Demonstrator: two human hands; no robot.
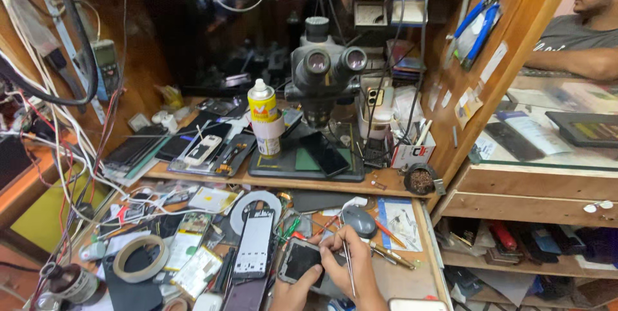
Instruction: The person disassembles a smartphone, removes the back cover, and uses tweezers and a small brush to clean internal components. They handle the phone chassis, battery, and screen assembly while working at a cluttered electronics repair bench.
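head view: left hand (pixel 297 288) grips a dark phone (pixel 301 262) low on the table (pixel 405 279); right hand (pixel 351 261) pinches thin tweezers (pixel 348 266) over it. yellow-labelled spray can (pixel 264 125) stands behind.

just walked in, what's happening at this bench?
A person is working on a small dark phone at a cluttered repair bench. The left hand holds the phone from below; the right hand steadies its edge and grips thin metal tweezers pointing down. Beside it lie an opened phone frame, a tape roll and a grey mouse. A stereo microscope and a yellow spray can stand on the raised shelf. Another person sits at the right counter.
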